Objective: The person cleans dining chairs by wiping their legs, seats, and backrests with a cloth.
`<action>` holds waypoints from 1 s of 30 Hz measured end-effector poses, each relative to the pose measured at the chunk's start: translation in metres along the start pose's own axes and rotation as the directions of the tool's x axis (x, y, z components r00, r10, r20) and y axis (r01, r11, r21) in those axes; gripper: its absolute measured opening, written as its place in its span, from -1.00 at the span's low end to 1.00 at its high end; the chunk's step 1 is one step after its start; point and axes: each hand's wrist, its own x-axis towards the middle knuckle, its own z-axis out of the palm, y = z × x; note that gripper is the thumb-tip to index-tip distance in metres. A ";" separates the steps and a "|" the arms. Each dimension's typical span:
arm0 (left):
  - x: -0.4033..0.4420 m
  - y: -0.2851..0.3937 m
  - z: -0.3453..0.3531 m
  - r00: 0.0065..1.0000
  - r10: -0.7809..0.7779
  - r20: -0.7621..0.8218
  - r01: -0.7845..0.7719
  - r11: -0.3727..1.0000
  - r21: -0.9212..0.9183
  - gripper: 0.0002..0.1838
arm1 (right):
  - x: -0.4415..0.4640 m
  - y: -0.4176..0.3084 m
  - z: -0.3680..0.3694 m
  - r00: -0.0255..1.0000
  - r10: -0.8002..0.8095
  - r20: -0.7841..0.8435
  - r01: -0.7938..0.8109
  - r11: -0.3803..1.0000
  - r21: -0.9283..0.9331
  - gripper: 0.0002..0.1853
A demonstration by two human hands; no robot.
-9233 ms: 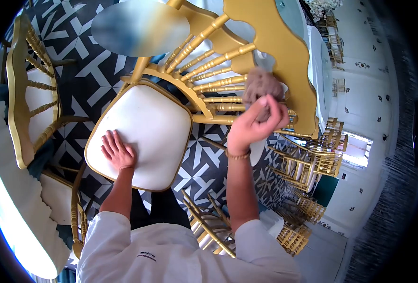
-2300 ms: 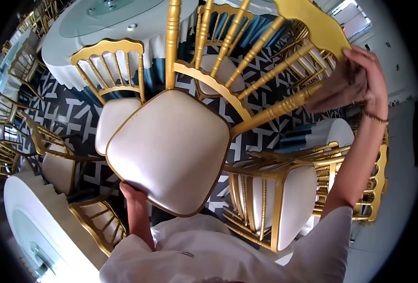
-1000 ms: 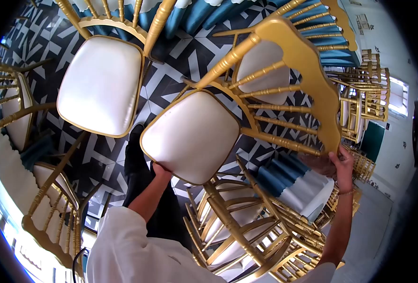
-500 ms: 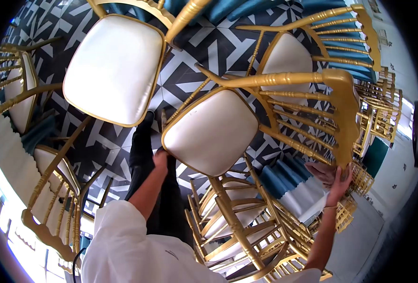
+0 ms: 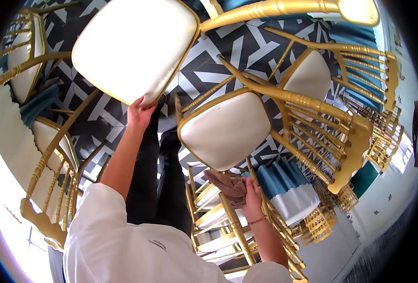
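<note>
My left hand grips the near corner of a gold chair's padded white seat, fingers curled over its edge. In my right hand is a crumpled brown cloth, held low in front of me, over stacked chairs. Between the hands and a little farther off is a second gold chair, its white seat facing up and its spindled back to the right. Neither hand touches that one.
Stacked gold chairs stand close by my right side. A table with a white and teal cloth is beyond them. More gold chairs line the left, and another chair is farther right. The floor has a black-and-white pattern.
My left hand has moved up from beside the second chair onto the first chair's seat corner. My right hand has left the second chair's backrest and come inward with the cloth.
</note>
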 end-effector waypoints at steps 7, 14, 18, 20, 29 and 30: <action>-0.020 0.027 0.010 0.972 0.194 -0.129 -0.211 0.967 -0.140 -0.39 | 0.007 0.001 -0.005 0.997 0.034 0.072 -0.044 0.990 0.133 -0.61; -0.030 -0.092 -0.062 0.814 0.578 0.053 -0.222 0.226 0.948 -0.63 | 0.046 -0.019 0.042 0.898 0.083 0.432 -0.232 0.924 0.305 -0.62; -0.081 -0.158 0.008 0.789 0.095 0.607 -0.613 0.055 0.788 -0.60 | 0.080 -0.038 0.080 0.935 -0.125 0.331 -0.011 0.926 0.378 -0.62; -0.103 -0.182 0.050 0.738 -0.156 0.657 -0.564 0.392 0.727 -0.56 | 0.103 -0.044 0.096 0.935 -0.184 0.303 0.036 0.900 0.435 -0.64; -0.030 -0.211 0.084 0.733 0.136 0.666 -0.677 0.235 0.697 -0.72 | 0.154 -0.064 0.117 0.677 -0.629 0.382 0.604 0.771 0.200 -0.51; -0.006 -0.208 0.087 0.763 0.165 0.624 -0.646 0.217 0.732 -0.71 | 0.158 -0.082 0.114 0.594 -0.779 0.198 0.801 0.595 -0.064 -0.56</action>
